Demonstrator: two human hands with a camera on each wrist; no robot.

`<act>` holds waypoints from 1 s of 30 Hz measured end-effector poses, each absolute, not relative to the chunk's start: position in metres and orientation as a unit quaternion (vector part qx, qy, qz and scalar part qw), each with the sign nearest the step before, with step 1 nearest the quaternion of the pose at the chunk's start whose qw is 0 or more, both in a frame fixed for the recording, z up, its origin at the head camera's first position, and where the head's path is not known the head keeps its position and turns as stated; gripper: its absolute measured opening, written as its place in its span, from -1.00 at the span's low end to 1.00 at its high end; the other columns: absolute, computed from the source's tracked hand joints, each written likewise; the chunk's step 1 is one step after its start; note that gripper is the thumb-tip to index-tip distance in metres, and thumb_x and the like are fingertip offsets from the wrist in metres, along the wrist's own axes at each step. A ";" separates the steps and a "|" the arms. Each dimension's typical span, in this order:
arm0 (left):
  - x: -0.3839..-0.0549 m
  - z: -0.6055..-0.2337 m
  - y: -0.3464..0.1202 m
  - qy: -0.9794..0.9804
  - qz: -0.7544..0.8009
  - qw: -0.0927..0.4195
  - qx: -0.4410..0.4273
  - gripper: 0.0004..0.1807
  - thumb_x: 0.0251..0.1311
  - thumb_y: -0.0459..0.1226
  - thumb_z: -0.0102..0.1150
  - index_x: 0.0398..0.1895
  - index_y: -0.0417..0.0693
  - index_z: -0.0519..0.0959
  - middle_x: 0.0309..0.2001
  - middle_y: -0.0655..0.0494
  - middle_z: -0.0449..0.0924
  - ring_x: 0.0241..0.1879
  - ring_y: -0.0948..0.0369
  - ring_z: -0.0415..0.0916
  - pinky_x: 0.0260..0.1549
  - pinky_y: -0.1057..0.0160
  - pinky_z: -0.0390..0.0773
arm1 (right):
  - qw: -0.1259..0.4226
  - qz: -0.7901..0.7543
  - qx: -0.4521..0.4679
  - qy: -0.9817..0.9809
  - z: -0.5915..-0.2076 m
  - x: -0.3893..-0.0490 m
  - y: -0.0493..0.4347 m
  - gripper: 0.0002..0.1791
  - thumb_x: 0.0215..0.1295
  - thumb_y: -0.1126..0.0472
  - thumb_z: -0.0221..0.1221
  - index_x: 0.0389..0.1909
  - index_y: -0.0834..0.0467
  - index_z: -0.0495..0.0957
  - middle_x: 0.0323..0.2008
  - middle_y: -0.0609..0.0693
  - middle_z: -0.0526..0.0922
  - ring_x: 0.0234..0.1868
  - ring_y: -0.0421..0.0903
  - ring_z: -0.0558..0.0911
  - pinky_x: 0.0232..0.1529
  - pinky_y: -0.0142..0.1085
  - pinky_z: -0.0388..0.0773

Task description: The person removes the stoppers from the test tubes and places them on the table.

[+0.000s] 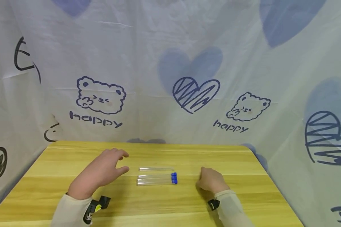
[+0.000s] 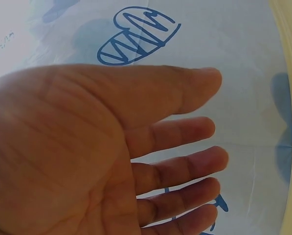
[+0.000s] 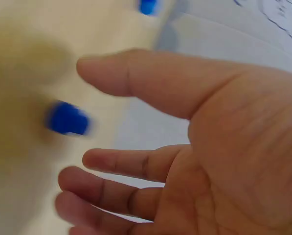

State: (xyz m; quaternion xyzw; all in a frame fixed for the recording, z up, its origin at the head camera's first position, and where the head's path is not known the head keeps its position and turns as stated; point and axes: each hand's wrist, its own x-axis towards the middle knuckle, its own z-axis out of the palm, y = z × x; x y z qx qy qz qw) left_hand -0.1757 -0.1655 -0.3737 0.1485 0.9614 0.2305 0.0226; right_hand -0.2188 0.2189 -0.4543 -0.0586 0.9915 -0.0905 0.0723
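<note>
In the head view, clear tubes with blue caps [image 1: 154, 182] lie side by side in the middle of the wooden table. Just beyond them is one clear tube [image 1: 156, 169] with no cap visible on it. My left hand [image 1: 105, 168] hovers left of the tubes, thumb and fingers spread, holding nothing. To the right of the tubes, my right hand [image 1: 211, 180] is low over the table. The right wrist view shows a blurred blue cap [image 3: 67, 118] between the spread thumb and fingers, apparently touching neither. In the head view, the right hand hides this cap.
The wooden table [image 1: 147, 205] ends at a pale curtain [image 1: 147, 104] printed with hearts and bears, which hangs behind it and along both sides. A second blue piece [image 3: 147, 6] shows at the top edge of the right wrist view.
</note>
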 end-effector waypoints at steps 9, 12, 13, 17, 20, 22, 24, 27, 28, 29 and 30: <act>-0.171 -0.371 -0.168 0.964 0.226 -0.004 0.139 -0.58 0.33 -0.17 0.35 0.19 -0.13 0.61 0.13 -0.08 0.61 0.18 -0.12 0.48 0.14 -0.18 0.51 | -0.097 -0.211 -0.103 0.967 -0.402 -0.208 0.187 -0.63 0.44 0.04 0.27 0.14 0.14 0.63 0.02 0.06 0.67 0.04 0.05 0.65 0.03 0.01 0.63; -0.170 -0.370 -0.167 0.964 0.226 -0.010 0.141 -0.58 0.33 -0.17 0.35 0.19 -0.13 0.61 0.15 -0.09 0.60 0.19 -0.12 0.48 0.15 -0.18 0.51 | -0.127 -0.223 -0.137 0.957 -0.391 -0.198 0.179 -0.69 0.44 0.09 0.27 0.11 0.11 0.65 0.00 0.01 0.68 0.02 0.01 0.66 0.02 -0.04 0.64; -0.170 -0.370 -0.166 0.964 0.225 -0.013 0.141 -0.58 0.33 -0.17 0.35 0.19 -0.13 0.61 0.16 -0.09 0.60 0.20 -0.13 0.47 0.17 -0.18 0.50 | -0.137 -0.223 -0.145 0.954 -0.388 -0.194 0.178 -0.71 0.44 0.10 0.27 0.09 0.11 0.66 -0.01 0.00 0.68 0.01 0.00 0.66 0.01 -0.06 0.65; -0.169 -0.368 -0.162 0.962 0.227 -0.028 0.147 -0.57 0.32 -0.17 0.36 0.19 -0.13 0.61 0.20 -0.10 0.57 0.26 -0.16 0.42 0.23 -0.20 0.46 | -0.160 -0.211 -0.157 0.951 -0.382 -0.183 0.179 -0.76 0.42 0.13 0.28 0.03 0.08 0.68 -0.08 -0.06 0.67 -0.07 -0.08 0.65 -0.07 -0.16 0.66; -0.167 -0.367 -0.160 0.961 0.229 -0.035 0.151 -0.58 0.32 -0.17 0.37 0.18 -0.12 0.61 0.20 -0.09 0.55 0.28 -0.16 0.40 0.25 -0.20 0.45 | -0.156 -0.196 -0.155 0.956 -0.381 -0.178 0.181 -0.75 0.41 0.11 0.29 0.03 0.08 0.68 -0.09 -0.08 0.67 -0.10 -0.11 0.65 -0.10 -0.17 0.66; -0.166 -0.367 -0.159 0.961 0.228 -0.034 0.151 -0.58 0.32 -0.16 0.37 0.18 -0.12 0.61 0.20 -0.08 0.55 0.28 -0.15 0.41 0.24 -0.19 0.46 | -0.151 -0.186 -0.153 0.959 -0.381 -0.177 0.181 -0.73 0.41 0.09 0.29 0.05 0.09 0.67 -0.07 -0.06 0.67 -0.08 -0.09 0.66 -0.09 -0.14 0.67; -0.166 -0.366 -0.159 0.961 0.229 -0.033 0.151 -0.59 0.33 -0.16 0.36 0.18 -0.10 0.61 0.20 -0.07 0.56 0.27 -0.13 0.42 0.24 -0.19 0.46 | -0.148 -0.174 -0.150 0.962 -0.380 -0.177 0.181 -0.70 0.41 0.08 0.30 0.07 0.11 0.67 -0.04 -0.03 0.69 -0.05 -0.05 0.68 -0.08 -0.09 0.67; -0.167 -0.365 -0.161 0.957 0.234 -0.029 0.166 -0.62 0.35 -0.13 0.35 0.16 -0.06 0.63 0.16 -0.01 0.60 0.22 -0.07 0.49 0.21 -0.15 0.49 | -0.150 -0.162 -0.146 0.964 -0.378 -0.177 0.180 -0.68 0.39 0.06 0.32 0.07 0.12 0.67 -0.01 0.01 0.70 -0.02 -0.02 0.69 -0.05 -0.06 0.67; -0.168 -0.366 -0.161 0.955 0.239 -0.026 0.173 -0.63 0.35 -0.12 0.35 0.15 -0.05 0.64 0.14 0.01 0.62 0.20 -0.05 0.51 0.20 -0.14 0.50 | -0.152 -0.160 -0.144 0.965 -0.377 -0.177 0.179 -0.68 0.39 0.06 0.32 0.06 0.12 0.67 -0.01 0.00 0.70 -0.02 -0.02 0.69 -0.06 -0.06 0.67; -0.169 -0.367 -0.162 0.953 0.243 -0.024 0.181 -0.64 0.36 -0.11 0.35 0.14 -0.04 0.64 0.11 0.04 0.63 0.17 -0.01 0.54 0.18 -0.12 0.52 | -0.155 -0.161 -0.144 0.964 -0.377 -0.176 0.179 -0.69 0.39 0.06 0.32 0.05 0.12 0.67 -0.01 0.00 0.70 -0.02 -0.02 0.69 -0.06 -0.06 0.67; -0.170 -0.368 -0.162 0.950 0.249 -0.018 0.186 -0.65 0.36 -0.11 0.34 0.13 -0.02 0.65 0.09 0.06 0.64 0.14 0.02 0.56 0.16 -0.10 0.53 | -0.159 -0.162 -0.144 0.963 -0.376 -0.176 0.177 -0.69 0.40 0.06 0.31 0.05 0.11 0.67 -0.02 -0.01 0.70 -0.02 -0.03 0.69 -0.06 -0.07 0.67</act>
